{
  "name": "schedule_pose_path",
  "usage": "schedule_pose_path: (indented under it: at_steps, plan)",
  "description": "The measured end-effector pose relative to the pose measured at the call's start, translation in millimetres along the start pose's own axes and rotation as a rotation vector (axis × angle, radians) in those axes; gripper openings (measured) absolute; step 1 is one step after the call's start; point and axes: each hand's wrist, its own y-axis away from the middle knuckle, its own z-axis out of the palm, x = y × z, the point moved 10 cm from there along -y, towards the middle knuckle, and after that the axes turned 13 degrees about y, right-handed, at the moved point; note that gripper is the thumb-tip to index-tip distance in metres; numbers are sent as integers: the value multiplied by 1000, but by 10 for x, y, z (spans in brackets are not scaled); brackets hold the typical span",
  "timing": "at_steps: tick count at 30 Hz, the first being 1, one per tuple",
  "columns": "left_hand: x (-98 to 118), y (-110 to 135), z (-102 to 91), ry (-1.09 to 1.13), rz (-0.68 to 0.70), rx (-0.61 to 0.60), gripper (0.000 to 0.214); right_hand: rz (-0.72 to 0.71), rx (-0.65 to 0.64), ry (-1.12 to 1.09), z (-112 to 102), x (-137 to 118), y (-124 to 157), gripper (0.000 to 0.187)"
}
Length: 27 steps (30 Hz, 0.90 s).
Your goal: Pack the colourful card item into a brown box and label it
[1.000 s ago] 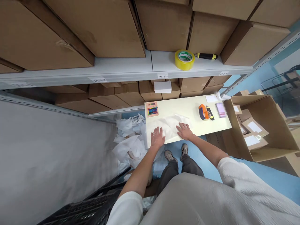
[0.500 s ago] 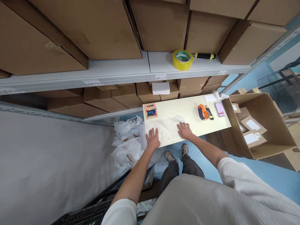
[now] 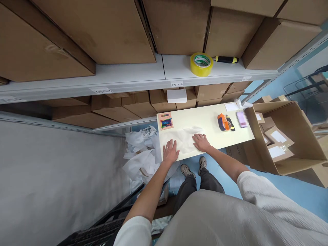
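Note:
A thin, crinkled white sheet (image 3: 186, 139) lies flat near the front edge of the cream tabletop (image 3: 202, 118); whether it is paper or a bag I cannot tell. My left hand (image 3: 171, 150) rests on its left side, fingers spread. On its right part lies my right hand (image 3: 201, 142), palm down with fingers stretched out. Behind the left hand is a flat pinkish packet (image 3: 166, 121) with a colourful print. Farther right, an orange tape dispenser (image 3: 223, 122) sits beside a black and yellow utility knife (image 3: 231, 123).
A pixelated purple item (image 3: 242, 119) lies at the table's right end. Beyond stands an open carton (image 3: 302, 136) with small labelled boxes. Crumpled white wrapping (image 3: 142, 157) is heaped at the left. On the shelf above are a yellow tape roll (image 3: 201, 65) and large cartons (image 3: 179, 27).
My left hand has slid right, closer to the right hand, and the sheet's left part has drawn in. The right hand has shifted slightly left on the sheet.

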Motion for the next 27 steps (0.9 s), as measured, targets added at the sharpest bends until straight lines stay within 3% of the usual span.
schedule_pose_path:
  at_steps: [4, 11, 19, 27]
  plan:
    - [-27, 19, -48, -2, -26, 18, 72, 147, -33, 26, -34, 156, -49, 61]
    - [-20, 34, -47, 3, -30, 15, 76, 248, -51, 33, -50, 204, -100, 66]
    - [25, -59, -71, 105, -64, 89, 77, 76, -12, -27, 56, -43, -281, 73]
    - [-54, -167, 45, 115, -71, 19, 92, 150, 7, -41, 260, 92, -218, 81]
